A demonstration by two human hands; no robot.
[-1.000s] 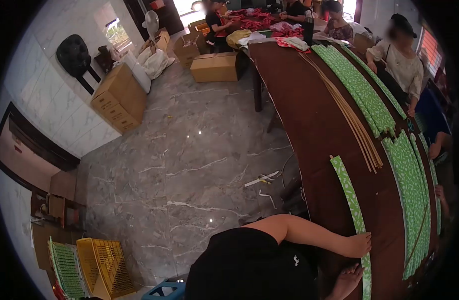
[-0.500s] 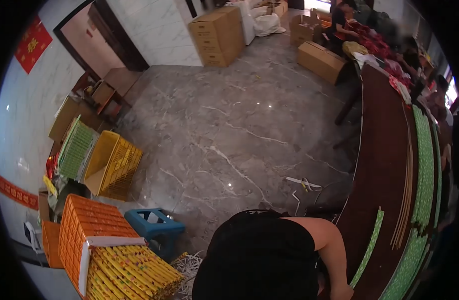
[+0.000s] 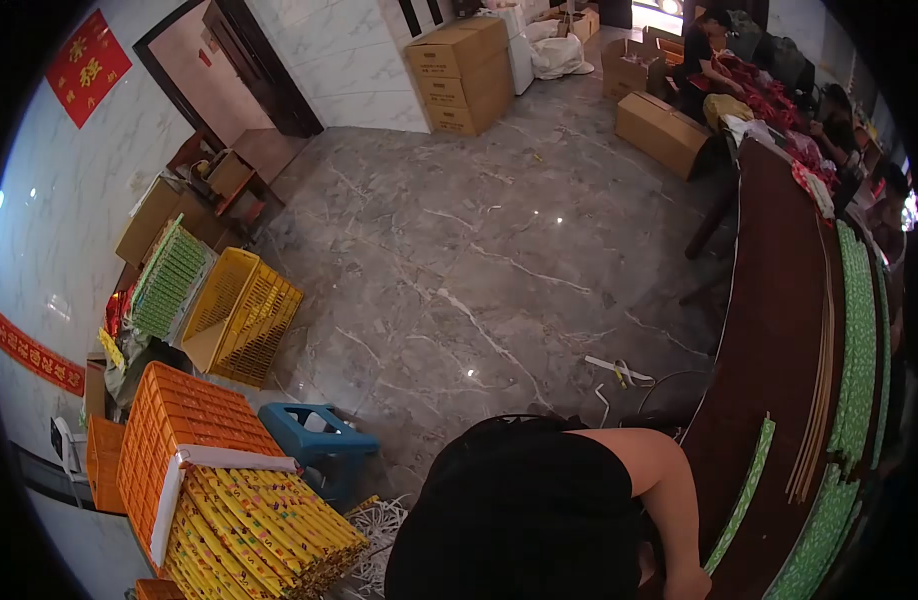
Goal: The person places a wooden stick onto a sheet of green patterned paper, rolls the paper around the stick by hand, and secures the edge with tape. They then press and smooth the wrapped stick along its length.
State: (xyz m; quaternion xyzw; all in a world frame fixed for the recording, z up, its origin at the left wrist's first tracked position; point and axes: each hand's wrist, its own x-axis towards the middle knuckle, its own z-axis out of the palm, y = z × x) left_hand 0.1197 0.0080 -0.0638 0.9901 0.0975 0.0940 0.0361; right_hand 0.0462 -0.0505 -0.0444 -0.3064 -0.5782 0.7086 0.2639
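My left hand (image 3: 687, 584) is low in the head view, beyond a bent forearm and a black sleeve (image 3: 519, 500). Its fingers look curled at the near end of a narrow green patterned strip (image 3: 744, 490), though the frame's edge hides part of them. The strip lies along the dark brown table (image 3: 769, 300). To its right are thin wooden sticks (image 3: 814, 400) and longer green patterned strips (image 3: 854, 340), with more green pieces (image 3: 819, 535) nearer me. My right hand does not show.
An orange crate (image 3: 184, 420) of yellow patterned rods (image 3: 259, 520) stands left, beside a blue stool (image 3: 319, 430) and white shreds (image 3: 379, 540). A yellow basket (image 3: 244, 320) and cartons (image 3: 459, 75) line the room. Another person (image 3: 701, 65) sits among red material (image 3: 769, 100).
The view has shifted slightly, so the room appears a little to the right. My left hand stays at the strip's near end.
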